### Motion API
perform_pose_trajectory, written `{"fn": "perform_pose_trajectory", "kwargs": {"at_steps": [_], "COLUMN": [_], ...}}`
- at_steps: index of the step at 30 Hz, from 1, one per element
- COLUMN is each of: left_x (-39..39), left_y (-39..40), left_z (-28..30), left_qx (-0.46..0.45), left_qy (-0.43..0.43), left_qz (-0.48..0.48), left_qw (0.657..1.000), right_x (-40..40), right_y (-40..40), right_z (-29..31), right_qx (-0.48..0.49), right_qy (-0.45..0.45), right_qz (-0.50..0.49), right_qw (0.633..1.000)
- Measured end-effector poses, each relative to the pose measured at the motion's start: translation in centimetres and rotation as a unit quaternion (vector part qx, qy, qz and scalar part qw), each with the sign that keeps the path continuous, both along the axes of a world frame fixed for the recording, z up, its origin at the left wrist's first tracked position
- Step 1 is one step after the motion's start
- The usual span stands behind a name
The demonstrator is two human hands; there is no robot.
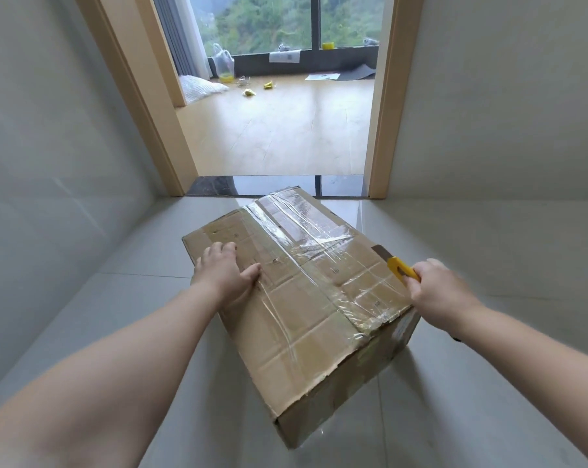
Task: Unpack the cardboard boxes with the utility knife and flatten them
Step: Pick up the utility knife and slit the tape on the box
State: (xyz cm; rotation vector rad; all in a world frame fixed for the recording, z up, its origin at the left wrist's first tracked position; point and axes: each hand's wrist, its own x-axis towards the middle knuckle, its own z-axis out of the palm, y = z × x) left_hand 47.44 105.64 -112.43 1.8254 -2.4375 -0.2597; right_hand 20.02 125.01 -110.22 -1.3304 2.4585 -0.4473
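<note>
One taped cardboard box sits on the grey tile floor before the doorway; your left hand presses flat on it, your right hand grips the yellow utility knife at its right edge.

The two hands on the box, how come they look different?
The left hand rests on the cardboard box top and holds no tool; the right hand grips a yellow utility knife. Left is near the far left edge, right at the right edge. Both are bare.
</note>
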Motion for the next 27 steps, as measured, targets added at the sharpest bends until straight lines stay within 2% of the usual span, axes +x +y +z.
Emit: {"fn": "perform_pose_trajectory", "kwargs": {"at_steps": [5,13,18,23,27], "left_x": [1.2,1.4,1.3,2.0,3.2], "left_y": [-5.5,-9.9,-9.0,-5.6,-0.4], "left_z": [-1.0,-2.1,-2.2,-1.7,-1.5], "left_qx": [0.048,0.043,0.018,0.034,0.024], "left_qy": [-0.028,0.019,0.019,0.011,-0.003], "left_qz": [0.067,0.081,0.077,0.063,0.05], "left_qw": [0.996,0.996,0.997,0.997,0.998], "right_x": [-1.2,-1.3,-0.8,-0.1,-0.1], "right_y": [-0.5,0.0,1.1,4.6,9.5], "right_z": [-0.6,-0.8,-0.5,0.0,0.4], "right_qx": [0.024,0.04,0.037,0.059,0.125], "right_qy": [-0.067,-0.071,-0.061,-0.057,-0.061], "right_qz": [-0.002,0.006,0.005,0.016,0.05], "right_qw": [0.997,0.997,0.997,0.996,0.989]}}
